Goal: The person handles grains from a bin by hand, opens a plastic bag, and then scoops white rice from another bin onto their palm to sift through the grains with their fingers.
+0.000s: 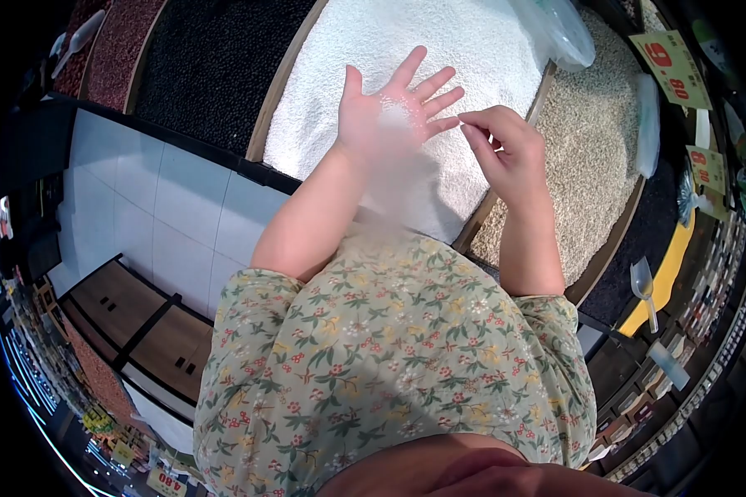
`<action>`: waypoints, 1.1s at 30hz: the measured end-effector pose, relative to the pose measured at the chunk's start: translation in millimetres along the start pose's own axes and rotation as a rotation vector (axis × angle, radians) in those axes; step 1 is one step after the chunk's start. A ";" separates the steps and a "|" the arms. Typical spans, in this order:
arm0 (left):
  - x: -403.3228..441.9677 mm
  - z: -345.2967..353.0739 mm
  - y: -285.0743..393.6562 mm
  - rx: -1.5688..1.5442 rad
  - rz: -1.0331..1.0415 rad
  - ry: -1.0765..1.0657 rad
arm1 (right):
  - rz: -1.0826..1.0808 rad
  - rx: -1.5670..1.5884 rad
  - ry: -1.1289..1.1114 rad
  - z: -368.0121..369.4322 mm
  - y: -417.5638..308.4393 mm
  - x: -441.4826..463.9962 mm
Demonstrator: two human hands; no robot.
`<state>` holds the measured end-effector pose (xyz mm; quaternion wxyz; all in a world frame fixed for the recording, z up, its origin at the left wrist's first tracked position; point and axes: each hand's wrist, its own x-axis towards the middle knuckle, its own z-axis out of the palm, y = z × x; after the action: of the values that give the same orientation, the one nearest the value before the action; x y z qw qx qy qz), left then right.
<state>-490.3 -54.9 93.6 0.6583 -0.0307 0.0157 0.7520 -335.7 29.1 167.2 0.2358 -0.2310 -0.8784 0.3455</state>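
Observation:
My left hand [394, 112] is held palm up over a bin of white grains [439, 37] that look like rice. Its fingers are spread, and a small patch of white grains [399, 116] lies on the palm. My right hand [510, 153] is closed in a pinch, thumb against forefinger, right by the tip of the left little finger. A tiny pale speck shows at that pinch, too small to name. A blurred smudge hides part of the left palm and wrist.
Right of the white grain is a bin of beige grain [584, 141]; black beans [211, 58] and reddish beans [120, 62] fill bins at left. Wooden dividers [286, 83] separate them. A clear plastic bag [568, 37], price signs [671, 70] and a metal scoop [642, 286] are at right.

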 end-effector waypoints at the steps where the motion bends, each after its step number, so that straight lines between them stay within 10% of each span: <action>1: -1.5 3.5 -1.0 -0.038 -0.022 -0.009 | 0.000 0.002 -0.001 0.4 -1.0 0.3; 31: -9.2 18.4 -7.3 -0.051 -0.115 -0.073 | 0.002 -0.086 -0.019 7.1 1.0 10.4; 33: -9.2 18.3 -8.0 -0.050 -0.123 -0.075 | -0.257 -0.287 0.081 7.9 6.8 13.7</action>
<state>-481.7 -61.8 112.6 0.7026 -0.0200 -0.0296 0.7107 -349.3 37.5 160.7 0.2777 -0.1621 -0.9307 0.1742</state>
